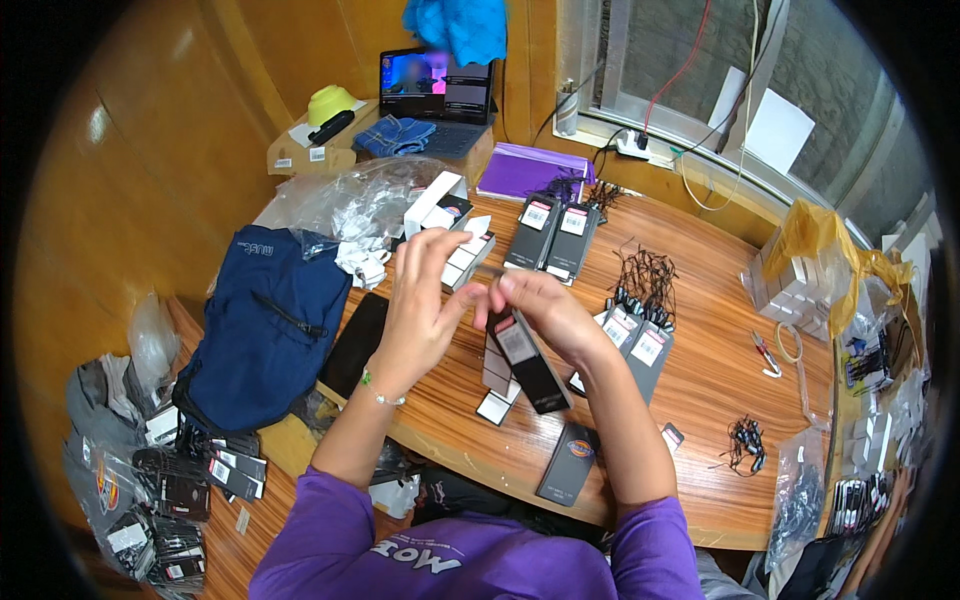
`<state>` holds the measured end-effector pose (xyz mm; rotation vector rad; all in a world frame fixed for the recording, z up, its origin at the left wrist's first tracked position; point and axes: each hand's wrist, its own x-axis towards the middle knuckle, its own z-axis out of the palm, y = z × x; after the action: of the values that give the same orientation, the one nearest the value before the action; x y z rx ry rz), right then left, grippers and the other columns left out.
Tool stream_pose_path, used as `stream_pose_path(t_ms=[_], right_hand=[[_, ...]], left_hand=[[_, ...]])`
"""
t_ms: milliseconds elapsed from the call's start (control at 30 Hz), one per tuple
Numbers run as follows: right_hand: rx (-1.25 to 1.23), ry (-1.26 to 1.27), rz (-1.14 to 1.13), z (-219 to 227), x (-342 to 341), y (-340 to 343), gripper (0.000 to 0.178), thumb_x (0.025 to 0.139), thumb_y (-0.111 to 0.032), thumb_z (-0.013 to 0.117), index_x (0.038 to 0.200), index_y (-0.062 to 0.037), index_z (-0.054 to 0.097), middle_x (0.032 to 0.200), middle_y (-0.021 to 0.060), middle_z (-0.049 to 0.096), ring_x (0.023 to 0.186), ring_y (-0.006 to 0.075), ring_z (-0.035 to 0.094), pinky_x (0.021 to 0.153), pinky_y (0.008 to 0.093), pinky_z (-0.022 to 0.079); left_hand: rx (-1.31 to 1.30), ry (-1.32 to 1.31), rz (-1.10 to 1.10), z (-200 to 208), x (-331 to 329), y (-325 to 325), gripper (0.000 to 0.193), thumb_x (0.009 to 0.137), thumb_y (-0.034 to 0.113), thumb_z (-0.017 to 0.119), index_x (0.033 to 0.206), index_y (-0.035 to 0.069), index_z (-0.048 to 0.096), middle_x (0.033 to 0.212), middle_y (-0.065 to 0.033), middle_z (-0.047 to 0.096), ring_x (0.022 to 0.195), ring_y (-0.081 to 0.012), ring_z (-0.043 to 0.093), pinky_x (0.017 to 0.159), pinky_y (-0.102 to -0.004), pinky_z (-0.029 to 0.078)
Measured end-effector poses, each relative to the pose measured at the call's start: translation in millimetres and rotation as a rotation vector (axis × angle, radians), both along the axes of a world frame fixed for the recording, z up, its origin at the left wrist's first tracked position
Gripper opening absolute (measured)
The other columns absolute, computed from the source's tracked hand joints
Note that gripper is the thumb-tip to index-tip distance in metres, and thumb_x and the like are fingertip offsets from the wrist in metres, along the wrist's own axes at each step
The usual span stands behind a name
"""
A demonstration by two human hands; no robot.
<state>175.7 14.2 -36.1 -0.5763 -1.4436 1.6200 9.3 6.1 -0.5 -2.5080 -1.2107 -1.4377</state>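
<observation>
My right hand pinches the upper end of a black hang tag, which carries a white and red label and tilts over the table. My left hand is raised beside it, thumb and fingers apart, with the thumb close to the right fingertips. A thin dark strip between the hands is too small to make out. Under the held tag stand small white boxes. Beyond the left fingers is an opened white box. Another black tag lies near the table's front edge.
Stacks of labelled black tags and corded tags cover the table's middle. A navy bag and a black pouch lie left. A laptop stands at the back; snips and a cord bundle lie right.
</observation>
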Motion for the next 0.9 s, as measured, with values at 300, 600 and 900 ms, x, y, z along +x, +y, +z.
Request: stream_pose_path(t_ms=[300,600,900], right_hand=[[0.077,0.404,-0.245,2,3,7,0.027,0.095,-0.023,0.037,0.077,-0.004,0.047,0.082,0.0105,0.06,0.08,0.0151,0.055,0.075,0.027,0.044],[0.396,0.194,-0.817,0,17,12,0.026,0.093,-0.019,0.044,0.082,0.002,0.055,0.077,0.0074,0.059,0.075,0.0127,0.053,0.07,0.0264,0.042],[-0.035,0.304,-0.532,23,85,11,0.02,0.093,-0.022,0.039,0.086,-0.0091,0.052,0.077,0.0006,0.057,0.072,0.0103,0.054,0.067,0.0225,0.041]], left_hand=[[-0.696,-0.578,-0.526,-36,32,-6,0.068,0.075,-0.012,0.055,0.129,0.007,0.019,0.122,-0.0122,0.035,0.083,-0.0107,0.052,0.074,-0.023,0.046],[-0.813,-0.927,-0.666,-24,79,-12,0.068,0.082,-0.007,0.048,0.136,0.016,0.014,0.123,-0.0138,0.037,0.106,-0.0145,0.044,0.089,-0.0255,0.039],[-0.968,-0.629,-0.711,-35,98,-3,0.05,0.083,-0.008,0.046,0.13,0.005,0.034,0.096,-0.0058,0.056,0.09,-0.0079,0.052,0.08,-0.019,0.042]])
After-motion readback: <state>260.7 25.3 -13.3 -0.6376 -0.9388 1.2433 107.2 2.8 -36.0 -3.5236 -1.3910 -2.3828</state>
